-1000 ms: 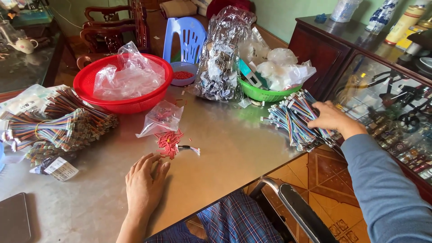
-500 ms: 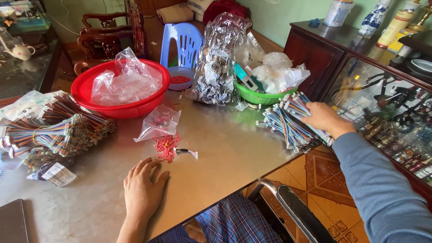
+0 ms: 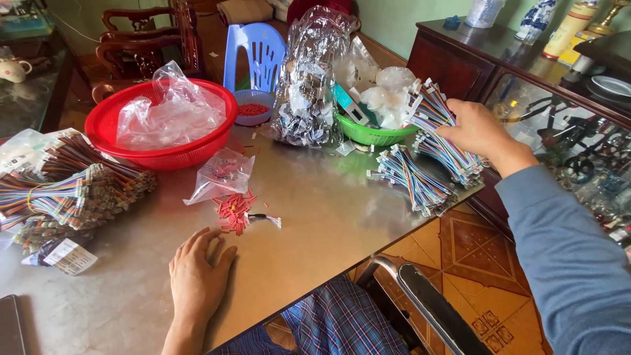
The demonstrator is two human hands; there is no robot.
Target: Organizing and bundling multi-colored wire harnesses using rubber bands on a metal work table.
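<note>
A bundle of coloured ribbon cables [image 3: 437, 125] is gripped in the right hand [image 3: 480, 131], fingers closed round its middle, and is held lifted above the far right edge of the counter [image 3: 315, 217], just in front of the green bowl [image 3: 371, 135]. A second bundle of the same cables [image 3: 411, 177] is seen lying on the counter just below and to the left of the held one, near the edge. The left hand [image 3: 196, 276] is laid flat on the counter, palm down, fingers spread slightly, with nothing held. Just beyond its fingertips a small heap of red pieces [image 3: 233, 212] is scattered, and one short wire with a connector [image 3: 266, 219] lies touching the heap's right side. One small clear bag [image 3: 220, 174] is placed just behind the heap. One red basket [image 3: 164, 121] is set further back, with a crumpled clear plastic bag [image 3: 167, 112] inside it. Between the red basket and the green bowl, one tall crinkled bag of silvery parts [image 3: 309, 85] is stood upright, and one small bowl of red bits [image 3: 253, 108] is seen behind it to the left. At the left edge, several bundles of striped cables [image 3: 72, 187] are piled together; their exact number cannot be told. Two bowls and one basket are counted in all
</note>
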